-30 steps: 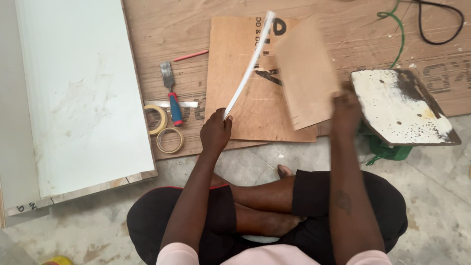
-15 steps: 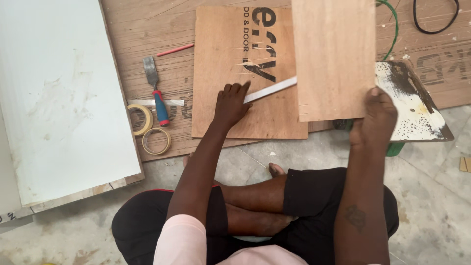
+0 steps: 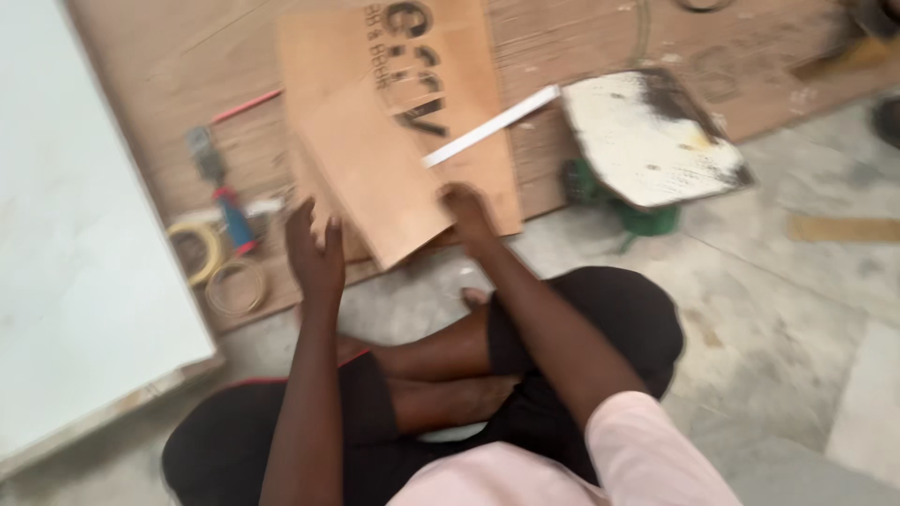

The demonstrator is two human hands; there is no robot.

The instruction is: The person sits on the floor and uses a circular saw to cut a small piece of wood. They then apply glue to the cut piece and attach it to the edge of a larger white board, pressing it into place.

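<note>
The loose, thin rectangular sheet of tan plywood (image 3: 370, 169) lies tilted across the larger brown plywood panel with dark printed lettering (image 3: 469, 112), its long axis running from far-left to near-right, so its near corner points back between the two hands. The right hand (image 3: 466, 211) is the closer one: its fingers rest on that near corner, curled over the edge as if pinching it, though blur hides the exact grip. The left hand (image 3: 316, 251) sits at the sheet's left near edge, fingers spread fairly wide and pressed flat against it. A narrow white flat strip (image 3: 492, 125) lies slantwise on the lettered panel, just right of the sheet, its lower end tucked near the sheet's edge. Further right of the panel is a square white board smeared with dark paste (image 3: 647, 136), resting on a green tub (image 3: 647, 220). Left of the panel lie two rolls of pale tape (image 3: 220, 267), a scraper with a red and blue handle (image 3: 220, 192) and a red pencil (image 3: 246, 106), all on rough wood.
</note>
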